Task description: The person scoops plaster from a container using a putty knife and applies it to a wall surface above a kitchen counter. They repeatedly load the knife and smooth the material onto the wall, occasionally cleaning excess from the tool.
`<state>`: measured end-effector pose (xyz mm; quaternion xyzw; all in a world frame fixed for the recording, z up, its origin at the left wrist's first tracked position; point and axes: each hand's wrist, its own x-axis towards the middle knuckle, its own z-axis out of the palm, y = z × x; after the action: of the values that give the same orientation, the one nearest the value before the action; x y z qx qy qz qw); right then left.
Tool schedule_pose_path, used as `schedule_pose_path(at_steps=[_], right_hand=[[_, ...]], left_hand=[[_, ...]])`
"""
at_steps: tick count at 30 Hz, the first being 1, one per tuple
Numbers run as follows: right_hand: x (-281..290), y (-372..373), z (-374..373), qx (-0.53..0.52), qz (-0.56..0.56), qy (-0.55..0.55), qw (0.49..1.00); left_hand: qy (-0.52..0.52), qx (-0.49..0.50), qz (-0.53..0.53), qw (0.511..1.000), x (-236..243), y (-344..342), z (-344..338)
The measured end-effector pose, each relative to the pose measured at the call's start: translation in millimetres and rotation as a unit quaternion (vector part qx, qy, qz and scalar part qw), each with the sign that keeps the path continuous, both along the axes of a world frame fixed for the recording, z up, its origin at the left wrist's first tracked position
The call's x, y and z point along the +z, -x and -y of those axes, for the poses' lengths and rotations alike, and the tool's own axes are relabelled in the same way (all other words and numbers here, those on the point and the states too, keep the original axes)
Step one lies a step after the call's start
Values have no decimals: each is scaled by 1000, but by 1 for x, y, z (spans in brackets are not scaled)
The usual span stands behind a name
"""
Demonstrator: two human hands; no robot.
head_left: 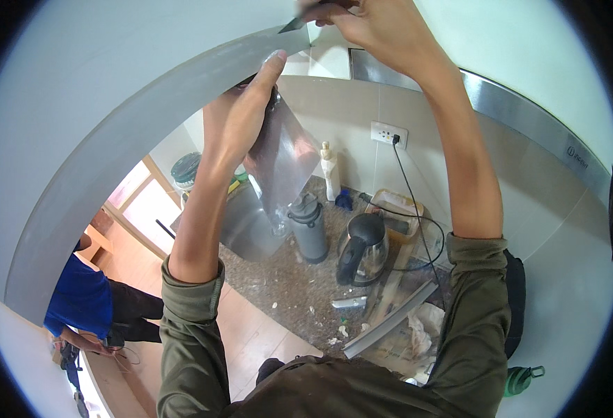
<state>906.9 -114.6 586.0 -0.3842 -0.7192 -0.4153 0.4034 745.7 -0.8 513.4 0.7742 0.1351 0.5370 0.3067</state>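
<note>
My left hand [249, 115] grips a reflective metal plate [280, 157], which hangs over the sink, just below the pale grey underside edge [230, 59] of the wall or cabinet. My right hand [358, 24] is at the top of the view, closed on a small bladed tool [291, 25], its blade against or very close to that edge near the inner corner. Both forearms rise from the lower edge in rolled olive sleeves.
A counter [292, 299] holds a grey flask [308, 233], kettle [362, 247], white bottle [331, 174], trim strip [390, 320] and debris beside the sink [243, 226]. A cord runs from the socket [383, 134]. At lower left stands a person in blue [83, 292].
</note>
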Motion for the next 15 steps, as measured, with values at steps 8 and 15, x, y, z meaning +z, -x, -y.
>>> schedule_pose_path(at_steps=[8,15], right_hand=[[17,9,-3,-30,-36,70,996],[11,-1,3,16,-59,-43,997]], left_hand=[[-14,-3,35,999,1,-2,0],[-17,20,18,999,-2,-5,-9]])
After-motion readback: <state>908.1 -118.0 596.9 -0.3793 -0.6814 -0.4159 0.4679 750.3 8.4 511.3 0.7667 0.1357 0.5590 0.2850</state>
